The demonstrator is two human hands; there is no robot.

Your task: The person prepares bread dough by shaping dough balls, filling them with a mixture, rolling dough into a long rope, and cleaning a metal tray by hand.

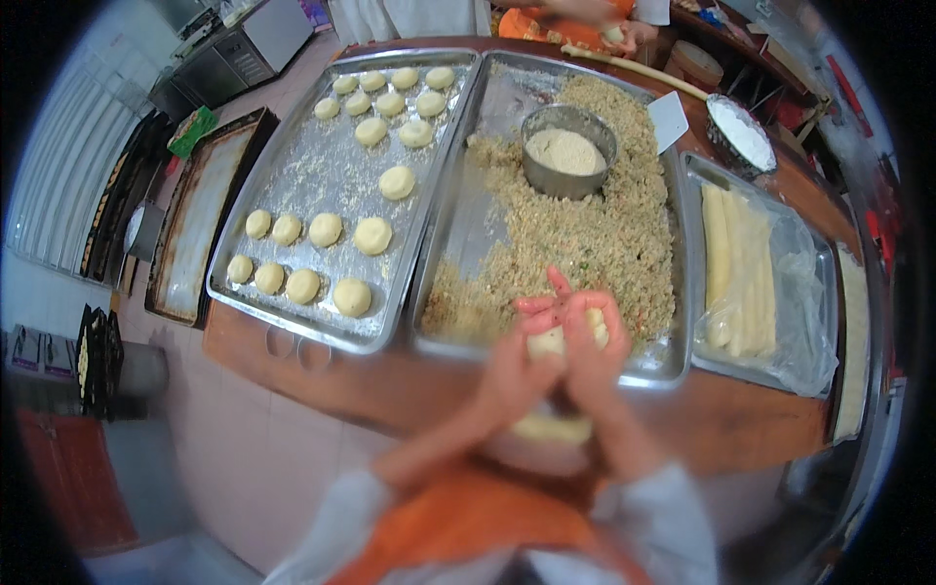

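Observation:
My left hand [522,366] and my right hand [593,341] are together over the near edge of the tray of crumbly filling [614,234]. Both are closed, each around pale dough. One dough piece [547,342] shows at the left palm, another dough piece [598,328] between the right fingers. Crumbs stick to the reddened fingertips. Below my wrists lies a blurred pale strip of dough [552,428]. A round metal bowl [531,175] of pale powder sits in the filling. Flattened dough balls [371,236] stand in groups on the floured metal tray [336,180] at left.
Long dough strips [741,263] lie under plastic in a tray at right. Behind it are a bowl of white flour [741,135], a white scraper [668,121] and a rolling pin [634,68]. Two metal rings [314,355] lie at the front edge. Across the table, another person's hands [634,41] work.

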